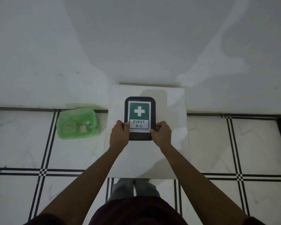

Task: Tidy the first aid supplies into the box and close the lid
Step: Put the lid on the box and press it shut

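Both forearms are reaching forward; the left hand (119,135) and right hand (161,134) are pinching the near side edges of the black first aid box (140,137), sitting lid-on at the white table (172,143) centre. It is looking rigid, light and smooth-sided, best gripped at opposite edges. On the floor to its left, a green tub (68,116) is holding small supplies.

"FIRST AID" on black lid (140,118)

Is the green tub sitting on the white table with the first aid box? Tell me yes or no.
No, the green tub sits on the tiled floor left of the white table, while the first aid box lies on the table.
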Tool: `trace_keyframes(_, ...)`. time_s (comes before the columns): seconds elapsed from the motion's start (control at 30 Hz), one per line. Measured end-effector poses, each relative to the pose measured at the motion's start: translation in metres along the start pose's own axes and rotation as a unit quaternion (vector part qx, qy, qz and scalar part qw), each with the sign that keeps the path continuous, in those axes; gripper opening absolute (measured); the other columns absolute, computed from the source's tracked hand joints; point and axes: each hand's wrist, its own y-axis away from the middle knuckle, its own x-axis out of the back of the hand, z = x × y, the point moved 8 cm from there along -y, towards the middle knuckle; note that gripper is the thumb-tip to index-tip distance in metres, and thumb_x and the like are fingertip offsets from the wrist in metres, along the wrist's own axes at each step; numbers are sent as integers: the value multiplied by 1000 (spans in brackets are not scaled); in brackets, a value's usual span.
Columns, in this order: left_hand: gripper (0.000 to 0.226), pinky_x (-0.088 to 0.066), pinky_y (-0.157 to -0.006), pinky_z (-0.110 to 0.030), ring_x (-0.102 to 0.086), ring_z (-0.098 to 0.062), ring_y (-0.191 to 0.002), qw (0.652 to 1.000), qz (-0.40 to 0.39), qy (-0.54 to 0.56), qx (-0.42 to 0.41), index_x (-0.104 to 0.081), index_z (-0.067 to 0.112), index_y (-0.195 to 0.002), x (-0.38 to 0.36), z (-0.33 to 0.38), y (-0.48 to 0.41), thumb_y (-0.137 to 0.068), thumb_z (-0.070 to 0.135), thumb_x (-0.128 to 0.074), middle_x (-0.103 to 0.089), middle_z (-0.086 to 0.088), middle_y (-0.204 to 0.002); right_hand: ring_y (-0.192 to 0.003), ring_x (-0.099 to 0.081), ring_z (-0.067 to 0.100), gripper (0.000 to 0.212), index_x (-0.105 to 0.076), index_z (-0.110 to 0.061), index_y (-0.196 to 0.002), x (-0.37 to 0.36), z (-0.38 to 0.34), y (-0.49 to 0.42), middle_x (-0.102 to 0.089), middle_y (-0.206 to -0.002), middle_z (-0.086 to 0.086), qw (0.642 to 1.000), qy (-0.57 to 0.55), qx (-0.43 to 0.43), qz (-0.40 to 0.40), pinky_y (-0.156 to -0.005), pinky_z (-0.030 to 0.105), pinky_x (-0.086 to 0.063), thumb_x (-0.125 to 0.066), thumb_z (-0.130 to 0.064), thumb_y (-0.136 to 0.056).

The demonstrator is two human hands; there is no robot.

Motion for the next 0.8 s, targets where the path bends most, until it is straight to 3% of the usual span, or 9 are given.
trace_keyframes(0.1, 40, -42, -55, -30, -60, -25, -74, 999, 37, -2, 30, -39, 11, -92, -9, 4, -3, -98, 50, -28, -59, -9, -85, -109, -52, 28, 55, -44, -10, -119, -17, -16, -10, -52, -115, 12, 1000, -9, 1, 20, -86, 44, -56, -69, 0, -72)
trace_keyframes(0.2, 37, -49, -64, -39, -60, -29, -85, 993, 105, 26, 39, -40, 11, -97, -8, 19, -14, -98, 47, -28, -57, -11, -94, -106, -55, 28, 32, -49, -11, -111, -14, -15, -21, -54, -111, 10, 991, -86, -33, 93, -84, 44, -57, -58, -9, -80)
trace_keyframes(0.27, 33, -51, -73, -45, -55, -33, -100, 991, 135, 5, 4, -42, 9, -112, -2, 33, -21, -99, 38, -31, -55, -14, -108, -102, -58, 30, 24, -51, -10, -109, -8, -16, -26, -57, -108, 11, 984, -119, -26, 134, -83, 43, -56, -52, -17, -85)
trace_keyframes(0.37, 51, -46, -88, -51, -38, -39, -127, 969, 119, -149, -155, -24, 11, -145, -7, 61, -31, -99, 29, -33, -38, -20, -142, -113, -53, 28, 35, -46, -8, -125, -4, -40, -36, -55, -121, 14, 982, -41, 90, 161, -91, 34, -51, -47, -23, -94)
trace_keyframes(0.43, 60, -34, -106, -53, -11, -34, -147, 948, 57, -202, -238, -7, 13, -152, -21, 68, -34, -99, 32, -28, -11, -13, -160, -129, -41, 27, 46, -33, -6, -140, -11, -60, -39, -44, -140, 16, 967, 73, 202, 138, -99, 32, -44, -41, -25, -98)
trace_keyframes(0.5, 61, -21, -116, -48, 9, -21, -149, 948, 25, -192, -253, 2, 12, -152, -29, 64, -39, -101, 33, -26, 5, -6, -162, -144, -19, 29, 58, -16, -4, -147, -26, -62, -42, -24, -154, 17, 946, 156, 270, 86, -112, 36, -29, -30, -35, -100)
trace_keyframes(0.57, 60, -13, -121, -45, 14, -17, -148, 953, 12, -181, -243, 3, 11, -151, -33, 59, -44, -102, 32, -25, 8, -5, -162, -147, -6, 27, 70, -11, -2, -148, -34, -60, -43, -14, -158, 16, 931, 183, 309, 59, -117, 35, -14, -17, -50, -96)
trace_keyframes(0.63, 59, -8, -122, -42, 13, -18, -148, 953, 5, -180, -245, 2, 9, -151, -35, 57, -45, -102, 32, -23, 8, -8, -161, -147, -6, 28, 74, -14, 1, -146, -38, -60, -41, -15, -157, 18, 918, 200, 338, 53, -119, 36, -13, -19, -52, -95)
trace_keyframes(0.8, 59, -2, -122, -36, 13, -20, -148, 954, -5, -180, -240, 0, 5, -150, -38, 54, -48, -102, 29, -23, 7, -10, -161, -146, -10, 29, 69, -18, 2, -145, -41, -60, -43, -19, -156, 19, 910, 232, 340, 57, -120, 40, -13, -47, -37, -95)
